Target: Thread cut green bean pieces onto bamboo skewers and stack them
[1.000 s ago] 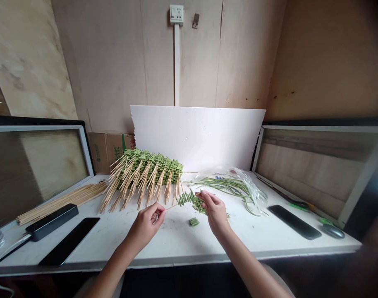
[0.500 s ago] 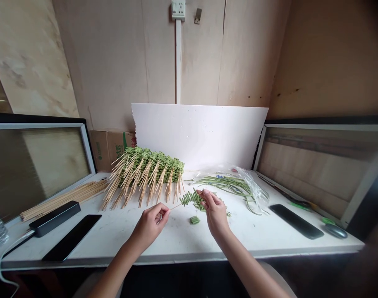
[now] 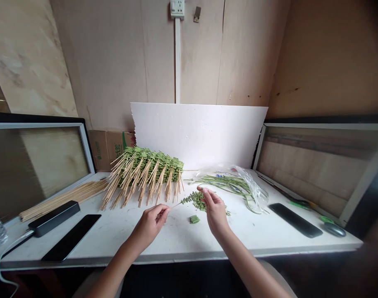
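My left hand [image 3: 151,222] pinches the bare end of a bamboo skewer [image 3: 175,205], which slants up to the right. Short pieces of green stem [image 3: 188,199], apparently garlic scape, are threaded crosswise in a row along it. My right hand [image 3: 214,207] is just past the far end of that row, its thumb and fingertips pressed together. Whatever those fingertips hold is too small to make out. Below and behind the right hand lies a pile of cut garlic scape pieces [image 3: 199,202]. A small cluster of cut pieces [image 3: 194,219] rests nearer to me.
Filled skewers [image 3: 154,165] are stacked at the back left, beside loose bamboo skewers [image 3: 65,198]. Long garlic scapes [image 3: 229,183] lie by a clear plastic bag [image 3: 259,193]. A phone [image 3: 71,237], a black box [image 3: 54,216], a dark slab [image 3: 295,220] and a mouse [image 3: 334,229] flank the work area.
The skewer's row of green pieces has turned and now looks narrower. My right fingertips have moved slightly up, away from the row. My left hand keeps its pinch, nearly in place.
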A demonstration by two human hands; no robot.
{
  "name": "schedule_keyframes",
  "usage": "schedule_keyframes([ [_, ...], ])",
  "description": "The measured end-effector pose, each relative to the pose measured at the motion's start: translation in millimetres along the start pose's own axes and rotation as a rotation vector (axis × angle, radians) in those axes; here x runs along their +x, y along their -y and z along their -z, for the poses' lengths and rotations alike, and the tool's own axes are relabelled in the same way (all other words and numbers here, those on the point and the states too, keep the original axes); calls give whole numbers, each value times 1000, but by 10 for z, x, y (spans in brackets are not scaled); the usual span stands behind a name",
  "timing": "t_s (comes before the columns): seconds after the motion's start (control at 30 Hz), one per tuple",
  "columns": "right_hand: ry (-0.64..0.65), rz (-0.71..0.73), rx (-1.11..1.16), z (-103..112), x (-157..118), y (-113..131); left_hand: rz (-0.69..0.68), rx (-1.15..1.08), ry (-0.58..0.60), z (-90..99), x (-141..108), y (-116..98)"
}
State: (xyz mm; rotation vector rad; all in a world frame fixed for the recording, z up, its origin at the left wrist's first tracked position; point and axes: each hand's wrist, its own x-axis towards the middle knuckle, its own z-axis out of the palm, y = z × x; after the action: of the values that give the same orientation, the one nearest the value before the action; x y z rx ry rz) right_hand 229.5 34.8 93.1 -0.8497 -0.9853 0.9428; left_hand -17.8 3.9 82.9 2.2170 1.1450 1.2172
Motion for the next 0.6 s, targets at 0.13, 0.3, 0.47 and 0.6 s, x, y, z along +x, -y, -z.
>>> schedule_keyframes([
  [0.13,-17,15,-28,10,12,-18,24,3,22,-1,-4,-30],
  [0.3,-1,15,-32,7,17,-4,60,-26,65,-2,-10,-40],
  [0.47,4,67,-66,24,30,95,96,-98,73,-42,-6,-7],
  [0.6,-7,82,-61,28,30,118,94,-123,-2,-59,7,18],
])
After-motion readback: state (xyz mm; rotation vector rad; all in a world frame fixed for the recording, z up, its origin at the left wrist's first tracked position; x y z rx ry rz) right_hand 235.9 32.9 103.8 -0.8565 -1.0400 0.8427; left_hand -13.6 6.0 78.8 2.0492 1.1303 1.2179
